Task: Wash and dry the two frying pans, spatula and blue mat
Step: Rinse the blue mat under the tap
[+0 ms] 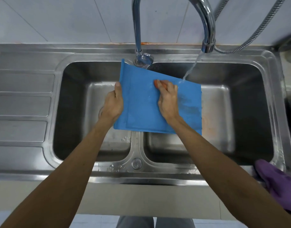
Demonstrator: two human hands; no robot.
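Left hand (114, 102) grips blue mat (141, 106) by its left edge; right hand (168, 100) curled round orange sponge (156, 83), pressed on mat's top face. Mat held over sink (136, 145) divider, faucet (207, 45) stream hitting its far right edge.

Here's the stainless steel double-bowl sink unit (141, 180), its ribbed draining board (21, 104) running off to the left. Between the left bowl (72, 112) and the right bowl (240, 112) is a raised steel divider (136, 145), with water droplets (115, 167) beading near the front rim. The chrome tap base (142, 60) stands on the back rim. At the front right corner, a crumpled purple cloth (276, 181) sits on the rim. The flat blue mat (141, 104) spans the divider; whether it touches the steel, can't tell.
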